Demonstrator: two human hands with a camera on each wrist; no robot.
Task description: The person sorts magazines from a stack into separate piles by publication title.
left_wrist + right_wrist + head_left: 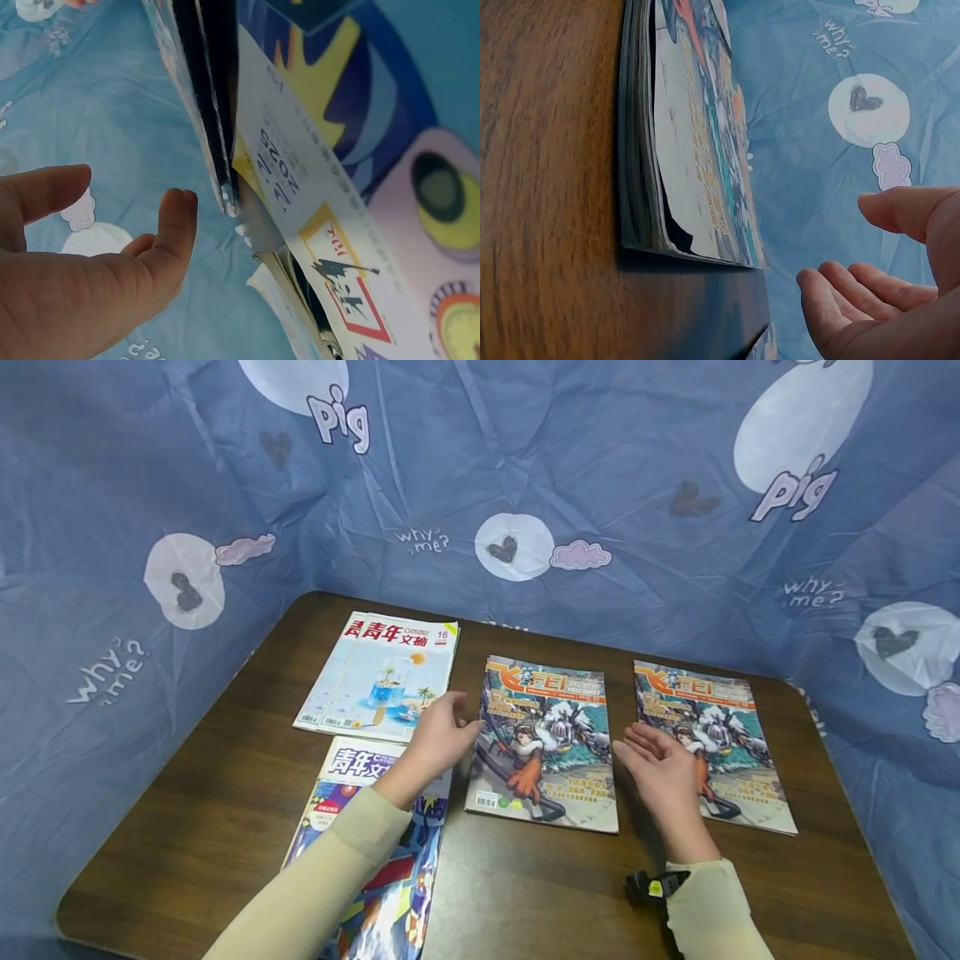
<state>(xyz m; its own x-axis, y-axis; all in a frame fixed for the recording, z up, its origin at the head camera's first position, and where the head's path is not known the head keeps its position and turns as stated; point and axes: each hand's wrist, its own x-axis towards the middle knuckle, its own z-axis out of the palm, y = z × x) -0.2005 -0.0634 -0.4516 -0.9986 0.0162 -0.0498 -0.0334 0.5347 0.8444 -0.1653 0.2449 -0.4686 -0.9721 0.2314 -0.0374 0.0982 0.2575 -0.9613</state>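
Observation:
In the head view, a stack of magazines with an orange-titled comic cover point(551, 752) lies between my two hands. My left hand point(435, 743) hovers by its left edge, thumb and fingers loosely bent and apart, holding nothing; the left wrist view shows a gap around the fingertips. My right hand point(663, 777) is off the stack's right side, fingers extended and nothing held. Beyond it lies a magazine with the same cover point(738, 760), partly covered by the fingers in the head view. Thick page edges of the middle stack point(641, 150) show in the right wrist view.
Overlapping pale magazines with red titles point(390, 685) lie at the back left. Below them, a glossy purple-blue magazine point(397, 893) is partly hidden by my left forearm. All lie on a brown wooden table point(187, 810), with blue patterned cloth point(420, 477) hanging around it.

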